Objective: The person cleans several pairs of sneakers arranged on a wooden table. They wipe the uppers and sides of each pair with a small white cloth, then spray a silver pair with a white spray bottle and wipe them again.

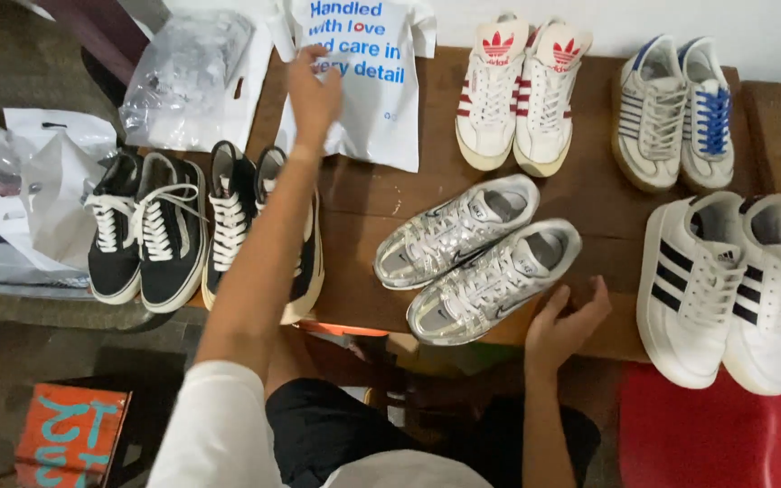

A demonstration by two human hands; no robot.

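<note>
Left hand (pixel 314 90) reaching to upper centre, open fingers resting on white printed bag (pixel 368 99), grasping nothing. Right hand (pixel 560 330) lying released on worktop (pixel 589 194) edge, beside silver sneakers (pixel 476 258), centre frame.

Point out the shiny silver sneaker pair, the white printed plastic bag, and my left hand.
shiny silver sneaker pair (pixel 490 280), head view, laces of the nearer shoe.
white printed plastic bag (pixel 381 108), head view, lower middle.
left hand (pixel 312 90), head view, back of hand.

Gap btwn shoes (pixel 476 258), bag (pixel 368 81), maybe.
</note>
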